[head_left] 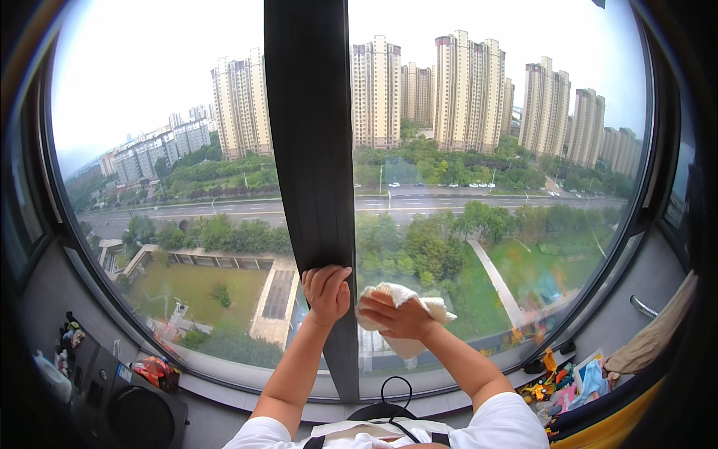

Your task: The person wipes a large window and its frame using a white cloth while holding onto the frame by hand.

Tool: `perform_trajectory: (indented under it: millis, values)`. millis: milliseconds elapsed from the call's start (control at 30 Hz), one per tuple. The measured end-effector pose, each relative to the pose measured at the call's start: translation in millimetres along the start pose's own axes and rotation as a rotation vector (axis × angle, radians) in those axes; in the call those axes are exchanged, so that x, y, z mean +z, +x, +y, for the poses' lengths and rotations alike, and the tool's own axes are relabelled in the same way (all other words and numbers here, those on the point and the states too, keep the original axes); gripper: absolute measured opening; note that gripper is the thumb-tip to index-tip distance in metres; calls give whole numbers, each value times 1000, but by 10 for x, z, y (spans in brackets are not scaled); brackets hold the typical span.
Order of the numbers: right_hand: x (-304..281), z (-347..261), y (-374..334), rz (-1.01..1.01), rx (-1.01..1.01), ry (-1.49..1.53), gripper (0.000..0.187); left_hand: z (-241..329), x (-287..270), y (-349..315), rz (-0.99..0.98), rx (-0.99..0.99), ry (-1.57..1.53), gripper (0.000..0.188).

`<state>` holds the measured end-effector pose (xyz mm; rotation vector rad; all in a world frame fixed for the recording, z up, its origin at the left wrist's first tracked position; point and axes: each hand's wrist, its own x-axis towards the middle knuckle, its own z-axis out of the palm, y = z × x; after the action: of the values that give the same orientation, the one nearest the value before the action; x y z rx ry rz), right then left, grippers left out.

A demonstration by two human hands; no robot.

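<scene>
My right hand [390,314] presses a crumpled white cloth [410,296] against the right window pane [479,284], close to the dark upright frame bar [310,135]. Part of the cloth sticks out above and to the right of my fingers, and some hangs below the hand. My left hand [327,293] rests on the dark bar, its fingers curled around the bar's face, level with the right hand. Faint smears and reflections show on the glass around the cloth.
A dark appliance with a round front [142,415] stands at lower left, a red-orange packet [155,372] beside it. Colourful toys [550,382] crowd the lower right, below a beige cloth [658,329]. A grey sill [224,389] runs under the window. Outside are tall buildings and a road.
</scene>
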<state>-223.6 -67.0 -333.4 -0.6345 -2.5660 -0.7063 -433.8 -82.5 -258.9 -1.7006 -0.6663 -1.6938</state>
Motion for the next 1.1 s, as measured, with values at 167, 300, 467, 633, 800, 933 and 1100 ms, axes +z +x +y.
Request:
perform_trajectory:
  millis: [167,300,467,633,800,933,1100]
  values:
    - [-132,161,-256,29,-75,132,68,-43,-20,-84,2,13,47,16]
    - [-405,340,-205,475,158,28,51,9,-51,-23,-20,8,70,17]
    - [-1105,673,-36,682,592,-194,40,-27,-20,-9,3,8,120,16]
    - [-878,822,16,1121,828,-53,49,2,43,11,-7,-14,132,17]
    - [-609,82,484,666,582,2,50,-46,-49,73,-4,-14,202,17]
    - [-398,127,300,487,336,-45,66,-46,-10,7,-23,-53,237,18]
    - [-801,635,-36,660,497,-23,77,-57,-54,-44,32,-24,276,22]
